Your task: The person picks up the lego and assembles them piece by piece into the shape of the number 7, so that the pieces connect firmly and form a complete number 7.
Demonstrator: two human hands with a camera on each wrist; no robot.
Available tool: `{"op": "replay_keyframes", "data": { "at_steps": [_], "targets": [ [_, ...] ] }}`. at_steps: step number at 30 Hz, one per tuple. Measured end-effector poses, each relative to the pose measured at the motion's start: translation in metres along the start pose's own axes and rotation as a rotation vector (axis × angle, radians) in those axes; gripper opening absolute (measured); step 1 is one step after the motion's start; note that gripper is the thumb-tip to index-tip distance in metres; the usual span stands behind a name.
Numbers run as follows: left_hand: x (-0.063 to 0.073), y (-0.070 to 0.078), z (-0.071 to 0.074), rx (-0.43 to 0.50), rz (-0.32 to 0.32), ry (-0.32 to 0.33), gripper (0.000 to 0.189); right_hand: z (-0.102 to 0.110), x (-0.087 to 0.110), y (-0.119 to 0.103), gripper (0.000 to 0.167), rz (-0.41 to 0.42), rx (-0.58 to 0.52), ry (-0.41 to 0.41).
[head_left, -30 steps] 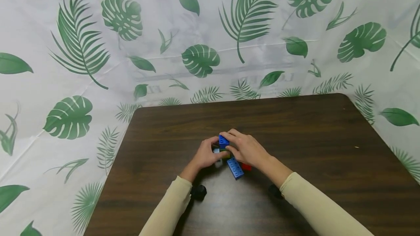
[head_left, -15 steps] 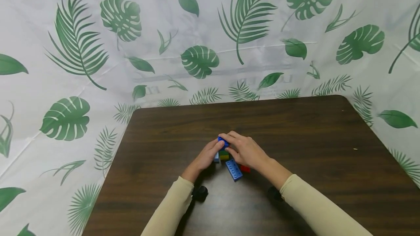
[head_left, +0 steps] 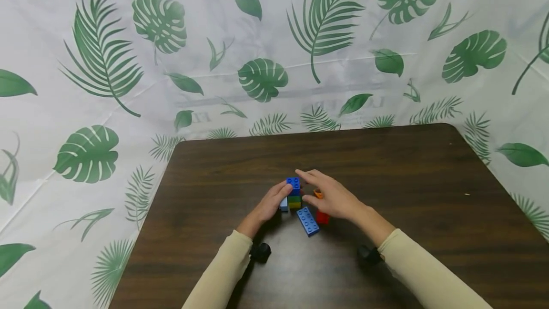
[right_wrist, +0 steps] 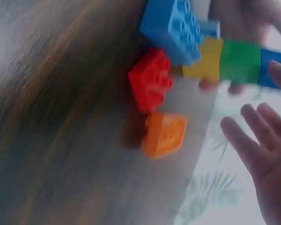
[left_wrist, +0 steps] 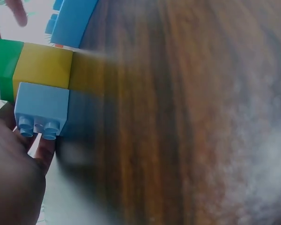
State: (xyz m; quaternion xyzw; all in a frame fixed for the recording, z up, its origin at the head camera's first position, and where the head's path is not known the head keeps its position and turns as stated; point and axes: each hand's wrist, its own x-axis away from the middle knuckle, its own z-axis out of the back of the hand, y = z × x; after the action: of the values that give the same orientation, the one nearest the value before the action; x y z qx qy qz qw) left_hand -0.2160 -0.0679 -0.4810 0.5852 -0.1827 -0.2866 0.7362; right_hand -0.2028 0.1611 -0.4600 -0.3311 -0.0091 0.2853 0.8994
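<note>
blue-topped stack (head_left: 294,199) in left grip (head_left: 270,204); backdrop lettering (head_left: 202,117) faint

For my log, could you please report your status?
Left grip holds upright brick stack, blue on top. Right grip open beside it. Possibly in the way: loose blue brick in front; red brick, orange brick to the right.

The bricks (head_left: 308,221) are smooth, faintly glossy plastic. The wood-grained tabletop (head_left: 206,194) has a soft sheen. The sleeves (head_left: 429,268) look matt cloth.
</note>
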Motion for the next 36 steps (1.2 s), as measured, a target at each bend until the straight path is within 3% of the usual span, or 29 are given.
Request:
{"op": "replay_keyframes", "data": {
  "at_steps": [3, 7, 10, 15, 18, 21, 30, 33, 36],
  "targets": [
    [0.002, 0.000, 0.001, 0.012, -0.028, 0.019, 0.047, 0.010, 0.007, 0.016, 0.052, -0.074, -0.009, 0.061],
    [0.002, -0.004, 0.003, 0.042, -0.068, 0.077, 0.043, 0.012, 0.020, 0.039, 0.038, -0.192, 0.088, 0.093],
    [0.000, -0.013, 0.003, 0.023, -0.048, 0.122, 0.051, 0.005, 0.027, 0.050, 0.040, -0.258, 0.145, 0.051],
    [-0.004, -0.018, 0.005, -0.109, 0.002, 0.177, 0.056, -0.007, 0.031, 0.055, 0.050, -0.360, 0.202, 0.023],
    [-0.005, -0.016, 0.006, -0.147, -0.012, 0.200, 0.051, -0.010, 0.028, 0.052, 0.052, -0.429, 0.220, 0.000],
    [-0.007, -0.016, 0.006, -0.123, -0.029, 0.207, 0.047, -0.012, 0.026, 0.049, 0.049, -0.475, 0.217, -0.022],
    [-0.006, -0.016, 0.000, -0.033, -0.023, 0.223, 0.043, -0.008, 0.028, 0.055, 0.026, -0.518, 0.058, -0.005],
    [-0.006, -0.015, 0.000, -0.038, -0.023, 0.229, 0.041, -0.003, 0.028, 0.055, 0.026, -0.550, -0.095, 0.018],
    [-0.006, -0.016, -0.001, -0.055, -0.014, 0.240, 0.039, 0.001, 0.025, 0.053, 0.028, -0.627, -0.344, 0.024]
  ]
}}
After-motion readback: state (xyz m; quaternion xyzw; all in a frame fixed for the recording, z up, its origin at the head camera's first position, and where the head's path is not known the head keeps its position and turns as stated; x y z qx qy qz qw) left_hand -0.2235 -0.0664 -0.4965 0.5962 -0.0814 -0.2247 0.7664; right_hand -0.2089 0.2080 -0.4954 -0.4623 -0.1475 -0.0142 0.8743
